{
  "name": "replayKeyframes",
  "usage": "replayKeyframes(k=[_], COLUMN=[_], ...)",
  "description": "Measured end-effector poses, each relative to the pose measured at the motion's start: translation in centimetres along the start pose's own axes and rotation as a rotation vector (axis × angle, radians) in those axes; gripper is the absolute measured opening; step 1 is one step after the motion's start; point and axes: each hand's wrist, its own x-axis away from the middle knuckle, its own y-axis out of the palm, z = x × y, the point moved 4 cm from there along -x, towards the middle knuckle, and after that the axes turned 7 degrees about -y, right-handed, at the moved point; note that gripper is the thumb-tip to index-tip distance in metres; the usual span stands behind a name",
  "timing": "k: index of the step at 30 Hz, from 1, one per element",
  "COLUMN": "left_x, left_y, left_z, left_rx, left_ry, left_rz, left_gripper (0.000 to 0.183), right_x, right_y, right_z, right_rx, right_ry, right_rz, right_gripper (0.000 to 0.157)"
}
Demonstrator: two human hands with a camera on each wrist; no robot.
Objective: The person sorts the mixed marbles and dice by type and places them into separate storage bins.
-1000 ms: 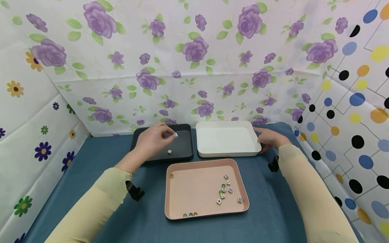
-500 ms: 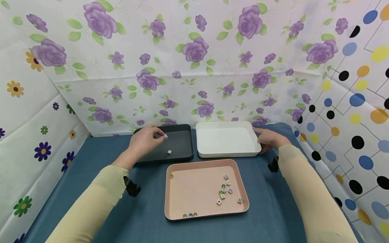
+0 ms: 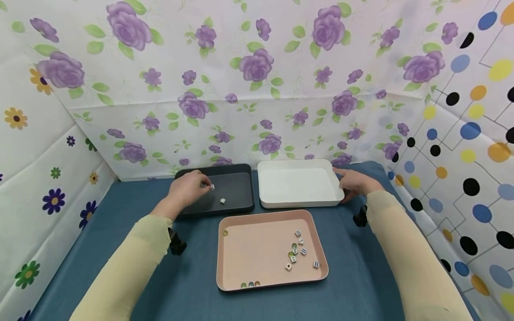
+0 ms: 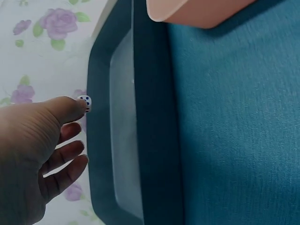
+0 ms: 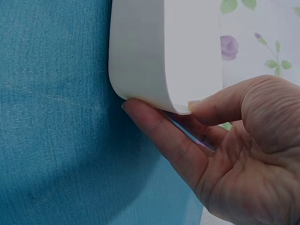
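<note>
My left hand pinches a white die between thumb and fingertips, over the left half of the black tray. A second die lies on that tray's floor, to the right of the hand. My right hand grips the right end of the white tray, its thumb at the rim and its fingers against the outer wall. In front of both stands a pink tray. Several white dice are scattered on its right side.
Small see-through round pieces also lie in the pink tray: one yellowish piece at the back left, a few pieces along the front wall, and green ones among the dice. Flowered cloth rises behind the trays. A blue cloth covers the table.
My left hand has moved left and then lower over the black tray, with the die still pinched. The right hand stays on the white tray.
</note>
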Motion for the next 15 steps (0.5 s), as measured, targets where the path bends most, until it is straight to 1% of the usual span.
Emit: replayKeyframes(k=[8,10,15], left_x=[-0.5,-0.6,-0.7], left_y=[1.8,2.1,2.7], left_z=[-0.4,-0.4,-0.1], left_rx=[-0.087,-0.105,-0.130], left_ry=[0.044,0.062,0.079], left_rz=[-0.065,-0.070,-0.084], left_gripper=[0.017,0.016,0.015], right_x=[-0.3,-0.4,-0.3], right_y=[0.0,-0.1,-0.2], right_z=[0.2,0.4,0.4], right_rx=[-0.002,0.000,0.005], right_ry=[-0.001,-0.003,-0.010], right_rz=[-0.001,0.001,0.002], right_gripper=[0.087,0.087,0.088])
